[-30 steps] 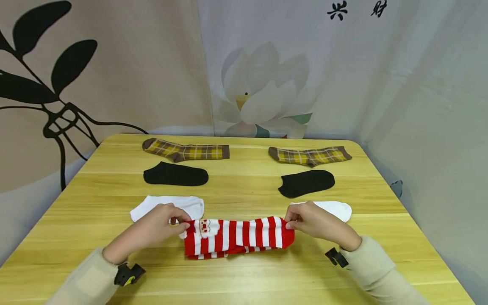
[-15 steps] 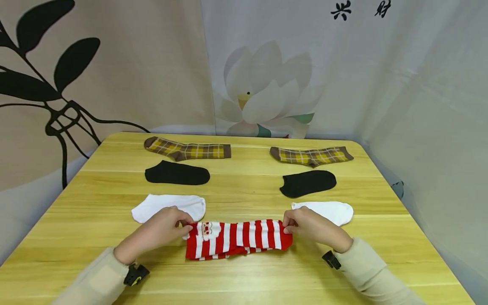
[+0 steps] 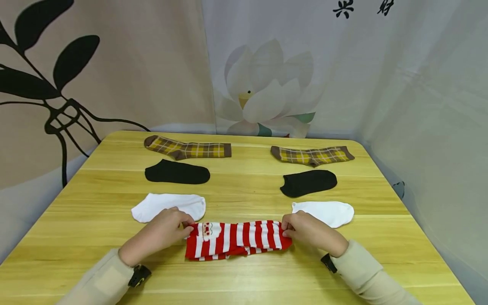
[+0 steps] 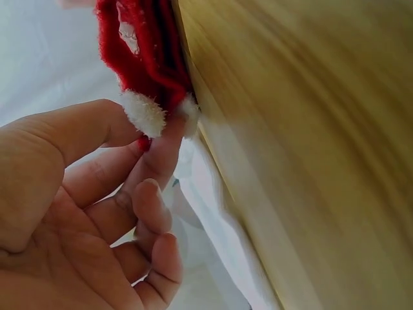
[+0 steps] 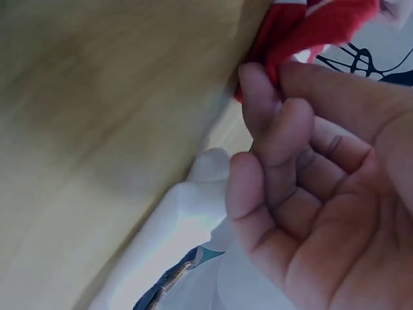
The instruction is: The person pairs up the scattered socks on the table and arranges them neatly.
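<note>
Red-and-white striped socks (image 3: 236, 239) with a bearded face motif lie stacked one over the other near the front of the table. My left hand (image 3: 162, 233) pinches the upper left corner, at the cuff; in the left wrist view thumb and forefinger meet beside a fluffy white pompom (image 4: 144, 113). At the other end my right hand (image 3: 310, 231) pinches the red toe, seen also as red fabric (image 5: 322, 29) between thumb and fingertip in the right wrist view. Just behind the hands lie a white sock (image 3: 169, 206) on the left and another white sock (image 3: 325, 213) on the right.
Farther back on the wooden table (image 3: 244, 279) lie a black sock (image 3: 177, 172) and a plaid sock (image 3: 190, 150) on the left. A matching black sock (image 3: 309, 183) and plaid sock (image 3: 312, 156) are on the right. A printed curtain (image 3: 167, 63) hangs behind.
Both hands have lowered the striped socks slightly toward the table and come a little nearer to the person. The under sock's edge shows less beneath the top one.
</note>
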Demonstrator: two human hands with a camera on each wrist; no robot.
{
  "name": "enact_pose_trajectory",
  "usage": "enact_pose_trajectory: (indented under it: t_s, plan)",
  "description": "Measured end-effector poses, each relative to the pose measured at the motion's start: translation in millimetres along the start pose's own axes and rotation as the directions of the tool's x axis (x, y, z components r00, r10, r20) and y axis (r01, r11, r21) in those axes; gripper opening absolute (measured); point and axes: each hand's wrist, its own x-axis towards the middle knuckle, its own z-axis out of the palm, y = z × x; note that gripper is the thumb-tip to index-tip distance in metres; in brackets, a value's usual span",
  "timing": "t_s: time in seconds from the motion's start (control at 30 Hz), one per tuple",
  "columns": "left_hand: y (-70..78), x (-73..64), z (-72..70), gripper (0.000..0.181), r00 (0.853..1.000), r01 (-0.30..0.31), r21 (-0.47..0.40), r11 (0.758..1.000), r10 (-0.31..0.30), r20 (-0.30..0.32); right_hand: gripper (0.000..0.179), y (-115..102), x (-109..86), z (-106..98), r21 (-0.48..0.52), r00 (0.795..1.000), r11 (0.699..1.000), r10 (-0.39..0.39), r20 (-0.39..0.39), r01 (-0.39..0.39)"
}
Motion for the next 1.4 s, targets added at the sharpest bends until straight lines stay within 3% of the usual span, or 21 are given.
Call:
enact_pose_trajectory:
  t_s: [0.3,0.7,0.97,1.13,1.4]
  plan:
    - [2.5,1.2,2.2,0.007,0.998,0.042,0.024,0.999,-0.042,0.037,0.015,-6,-1.4,2,-0.062,1.0,0.998,0.017,0.014,-0.016]
    - [1.4,2.2,3.4,0.005,0.998,0.03,0.022,0.999,-0.032,0.06,0.016,-13,-5.7,1,-0.132,1.0,0.991,-0.006,0.016,0.008]
    - [3.6,-0.1,4.7,0.003,0.992,0.098,0.021,0.995,-0.099,0.083,0.014,-11,-5.3,1,-0.07,0.999,0.998,0.009,0.04,-0.007]
    - [4.7,-0.8,4.8,0.005,0.994,0.081,0.036,0.996,-0.084,0.075,0.014,-8,-6.2,1,-0.025,0.999,1.0,0.002,0.048,-0.001]
    - [4.6,-0.3,5.0,0.006,0.997,0.047,0.062,0.997,-0.05,0.061,0.016,-12,-6.6,0,-0.113,0.999,0.993,0.029,0.032,-0.025]
